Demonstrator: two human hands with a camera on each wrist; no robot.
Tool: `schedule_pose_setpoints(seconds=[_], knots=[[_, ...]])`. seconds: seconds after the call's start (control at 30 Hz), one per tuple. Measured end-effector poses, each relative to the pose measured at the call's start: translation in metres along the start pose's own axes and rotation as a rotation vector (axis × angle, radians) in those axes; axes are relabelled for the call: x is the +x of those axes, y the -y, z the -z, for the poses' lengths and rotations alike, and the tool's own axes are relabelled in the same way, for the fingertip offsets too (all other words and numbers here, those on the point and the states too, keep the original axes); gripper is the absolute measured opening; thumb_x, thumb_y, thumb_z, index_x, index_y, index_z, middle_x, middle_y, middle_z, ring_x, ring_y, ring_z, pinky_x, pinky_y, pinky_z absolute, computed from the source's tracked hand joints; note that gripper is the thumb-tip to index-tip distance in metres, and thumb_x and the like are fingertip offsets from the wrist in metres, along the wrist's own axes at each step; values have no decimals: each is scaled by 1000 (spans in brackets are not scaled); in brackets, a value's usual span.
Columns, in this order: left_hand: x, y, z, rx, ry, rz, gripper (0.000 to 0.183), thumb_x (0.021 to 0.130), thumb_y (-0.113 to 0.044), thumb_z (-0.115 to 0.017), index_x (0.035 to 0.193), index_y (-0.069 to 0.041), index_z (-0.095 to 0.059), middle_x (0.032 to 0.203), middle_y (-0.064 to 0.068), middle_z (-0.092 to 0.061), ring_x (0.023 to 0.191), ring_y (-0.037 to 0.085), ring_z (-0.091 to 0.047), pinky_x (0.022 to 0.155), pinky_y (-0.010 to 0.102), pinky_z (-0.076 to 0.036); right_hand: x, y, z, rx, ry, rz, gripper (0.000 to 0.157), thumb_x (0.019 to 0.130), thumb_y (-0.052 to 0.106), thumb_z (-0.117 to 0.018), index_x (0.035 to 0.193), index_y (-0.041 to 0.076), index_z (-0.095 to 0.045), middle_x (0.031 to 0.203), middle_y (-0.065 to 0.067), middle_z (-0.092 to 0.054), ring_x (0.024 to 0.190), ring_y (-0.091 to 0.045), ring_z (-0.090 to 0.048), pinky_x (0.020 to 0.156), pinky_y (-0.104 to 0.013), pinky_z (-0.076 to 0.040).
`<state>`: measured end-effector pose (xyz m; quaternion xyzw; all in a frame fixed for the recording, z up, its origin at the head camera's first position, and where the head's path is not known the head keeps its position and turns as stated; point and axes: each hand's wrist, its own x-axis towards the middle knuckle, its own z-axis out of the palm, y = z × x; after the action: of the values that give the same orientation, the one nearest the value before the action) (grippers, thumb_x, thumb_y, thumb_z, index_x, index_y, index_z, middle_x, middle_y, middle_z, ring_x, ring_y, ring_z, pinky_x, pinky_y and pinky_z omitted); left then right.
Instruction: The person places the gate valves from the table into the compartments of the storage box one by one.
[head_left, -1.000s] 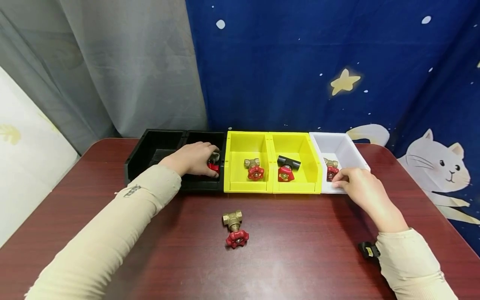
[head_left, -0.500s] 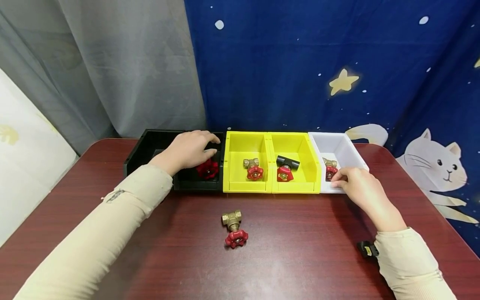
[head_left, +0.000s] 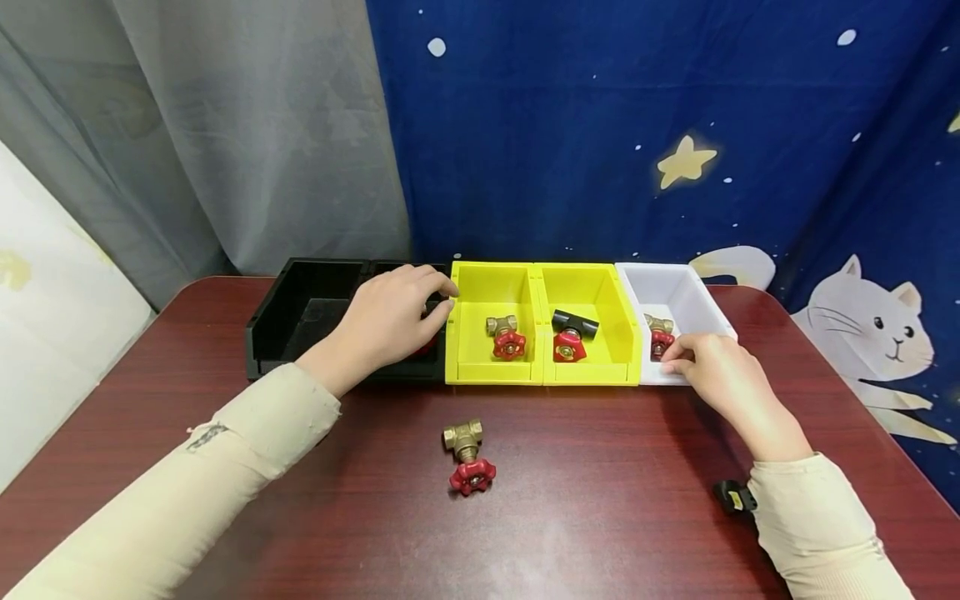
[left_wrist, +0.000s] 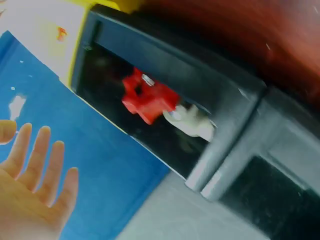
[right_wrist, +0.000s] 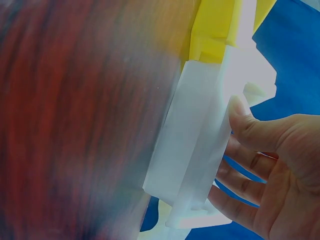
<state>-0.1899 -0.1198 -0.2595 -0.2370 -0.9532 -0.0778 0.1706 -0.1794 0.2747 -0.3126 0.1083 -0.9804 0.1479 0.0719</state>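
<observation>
My left hand (head_left: 393,317) hovers over the right-hand black bin (left_wrist: 165,55), fingers spread and holding nothing. Inside that bin lies a valve with a red handwheel (left_wrist: 147,97), blurred in the left wrist view and mostly behind the hand in the head view. At the front of the white bin (head_left: 701,308), my right hand (head_left: 723,379) rests with its thumb at the rim and fingers loosely bent. Close to its fingertips is a brass valve with a red wheel (head_left: 661,343); no valve shows between the fingers in the right wrist view.
Another brass gate valve (head_left: 472,475) lies on the reddish-brown table (head_left: 585,500) in front of the bins. The left yellow bin (head_left: 491,372) holds a brass valve (head_left: 509,344); the right yellow bin (head_left: 592,374) holds a black-bodied valve (head_left: 576,324) with a red handle.
My left hand has let go of the red-wheeled valve in the black bin, lifted away and shifted right toward the left yellow bin. The right hand has stayed put.
</observation>
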Motion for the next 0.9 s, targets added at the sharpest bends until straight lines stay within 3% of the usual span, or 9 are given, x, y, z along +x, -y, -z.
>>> schedule_pose_setpoints(seconds=[0.2,0.4,0.63,0.9], knots=[[-13,-21,5,-174,57,66,23,93,-37,-53,106,-22,-65,109,-7,-61,99,13,-56,83,37,-48,0,1,0,-2,2,-4,5,82,19,-71,79,15,-70,88,-13,-66,75,-30,-56,63,-50,-44],[-27,-39,8,-266,102,62,21,93,-39,-53,104,-26,-65,107,-11,-62,98,11,-56,82,34,-47,0,1,0,-4,5,0,5,82,19,-70,78,15,-70,88,-13,-66,75,-30,-56,62,-50,-44],[-40,-51,6,-271,141,70,16,90,-40,-56,99,-30,-65,106,-13,-61,101,9,-55,83,34,-47,0,0,1,-6,2,-2,6,82,19,-70,78,15,-70,89,-13,-66,76,-30,-56,63,-51,-44],[-56,-61,0,-218,189,20,23,87,-45,-59,103,-29,-64,110,-12,-60,101,6,-55,82,32,-47,0,1,1,-6,3,-4,5,82,19,-71,78,15,-70,88,-13,-66,76,-30,-56,63,-50,-44]])
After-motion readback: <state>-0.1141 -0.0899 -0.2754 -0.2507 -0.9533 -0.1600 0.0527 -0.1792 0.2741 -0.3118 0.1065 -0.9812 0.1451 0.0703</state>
